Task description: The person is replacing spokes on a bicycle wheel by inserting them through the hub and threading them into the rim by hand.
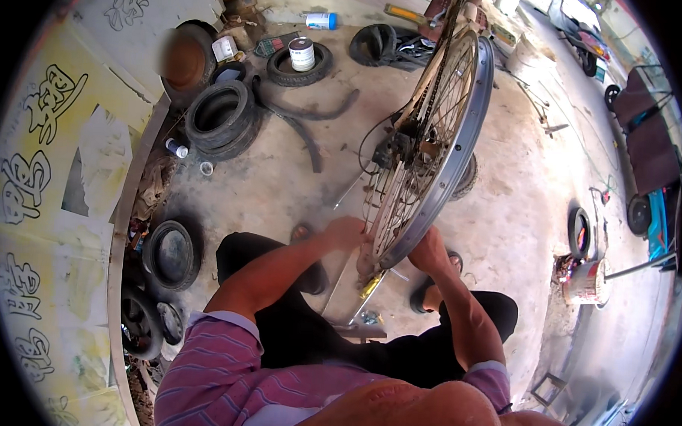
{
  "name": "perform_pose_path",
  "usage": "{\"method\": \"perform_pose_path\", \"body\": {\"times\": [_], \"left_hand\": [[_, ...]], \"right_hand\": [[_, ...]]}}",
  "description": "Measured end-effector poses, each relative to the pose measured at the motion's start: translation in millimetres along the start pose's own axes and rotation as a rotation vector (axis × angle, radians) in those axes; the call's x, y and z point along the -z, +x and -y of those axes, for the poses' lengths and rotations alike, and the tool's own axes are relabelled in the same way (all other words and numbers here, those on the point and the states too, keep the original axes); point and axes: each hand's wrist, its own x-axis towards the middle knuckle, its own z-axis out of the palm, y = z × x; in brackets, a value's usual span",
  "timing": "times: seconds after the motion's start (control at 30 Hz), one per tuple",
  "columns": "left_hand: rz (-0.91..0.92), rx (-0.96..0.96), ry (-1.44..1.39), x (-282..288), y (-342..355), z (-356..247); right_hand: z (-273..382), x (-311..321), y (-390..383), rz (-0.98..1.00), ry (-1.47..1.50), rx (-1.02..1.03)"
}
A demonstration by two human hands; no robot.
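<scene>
At the far left, a painted wall (95, 167) bends down past a tyre (194, 262), with a stack of tyres (222, 145) farther back and strips of black rubber (310, 148) on the floor. Next comes the left hand (346, 233), close against the near left side of the wheel; it is blurred and its fingertips are lost among the spokes, so I cannot tell whether they pinch or only rest. Just below the wheel sits something with a yellow handle (370, 285) (a tool, perhaps).

The wheel (456, 155) stands upright in front of the person, its metal rim without a tyre, and seems joined to the bicycle parts behind it. The rim should be stiff, smooth and perhaps a little slippery; the spokes look thin and easy to bend. The best hold is probably on the rim's two edges, leaving the spokes alone. The right hand (428, 250) is curled against the rim's lower right, its fingertips hidden. Farther right stand a pale bucket (585, 283) and a blue vehicle (658, 222).
</scene>
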Motion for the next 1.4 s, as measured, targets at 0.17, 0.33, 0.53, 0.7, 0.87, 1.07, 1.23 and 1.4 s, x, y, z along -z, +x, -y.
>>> {"method": "perform_pose_path", "body": {"times": [0.17,0.33,0.53,0.7,0.87,1.07,1.23,1.4], "left_hand": [[0.028,0.008,-0.026,2.4,0.7,-2.5],[0.064,0.040,-0.027,-1.0,1.2,1.3],[0.042,0.009,0.015,-1.6,3.1,-1.8],[0.035,-0.052,0.020,-4.2,6.4,0.1],[0.025,-0.126,-0.001,-17.1,11.2,20.7],[-0.009,-0.165,-0.069,-22.7,17.0,33.6],[-0.049,-0.121,-0.250,-30.8,11.5,34.9],[0.008,-0.099,-0.481,-36.6,11.4,56.1]], "right_hand": [[-4.6,-0.1,-1.2,-0.019,-0.029,-0.016],[12.6,4.9,-5.2,-0.027,0.077,-0.055],[4.2,3.4,-3.5,-0.034,0.121,-0.058],[6.8,4.9,-3.0,-0.040,0.146,-0.097],[9.5,5.4,-2.8,-0.031,0.133,-0.085],[9.0,2.2,-3.0,-0.048,0.195,-0.063],[12.1,7.0,-3.7,-0.039,0.111,-0.105],[13.2,4.1,-0.7,-0.039,0.132,-0.092]]}}
